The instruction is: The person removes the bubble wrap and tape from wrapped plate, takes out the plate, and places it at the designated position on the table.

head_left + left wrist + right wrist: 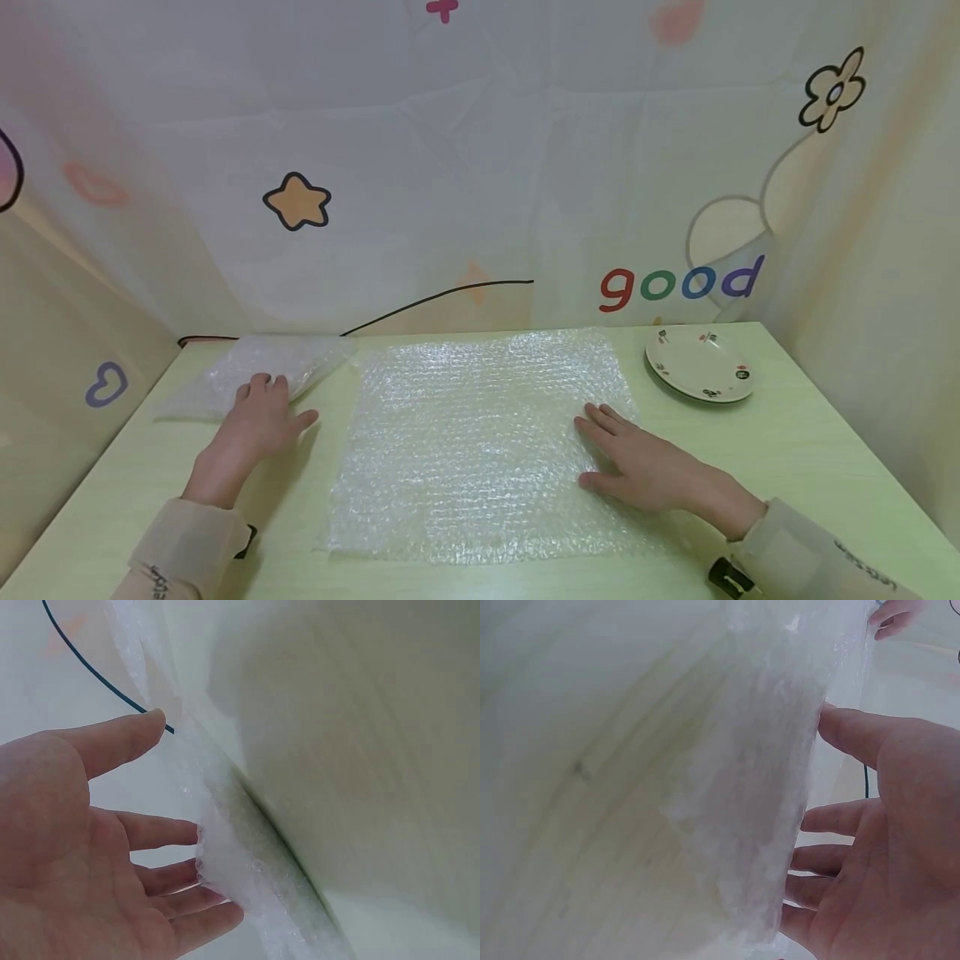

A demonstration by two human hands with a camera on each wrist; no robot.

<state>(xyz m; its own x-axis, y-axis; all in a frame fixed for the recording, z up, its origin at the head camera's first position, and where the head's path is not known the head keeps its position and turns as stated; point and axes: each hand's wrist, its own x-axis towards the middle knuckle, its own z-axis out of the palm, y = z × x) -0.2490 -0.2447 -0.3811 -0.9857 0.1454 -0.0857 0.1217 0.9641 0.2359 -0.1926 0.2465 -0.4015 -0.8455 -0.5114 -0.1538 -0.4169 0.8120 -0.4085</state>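
A clear bubble wrap sheet [472, 450] lies flat across the middle of the table. My right hand [652, 471] rests on its right side, fingers extended; the right wrist view shows the fingertips against the wrap [757, 787]. At the back left lies another piece of bubble wrap [262, 362], apparently folded; whether anything is inside cannot be told. My left hand [258, 425] is at its near right edge, thumb spread out to the side. In the left wrist view the fingertips touch the wrap [232, 840], and nothing is gripped.
A white plate [697, 362] with small printed motifs sits at the back right of the pale green table [817, 467]. A printed curtain [480, 183] hangs along the table's back and sides.
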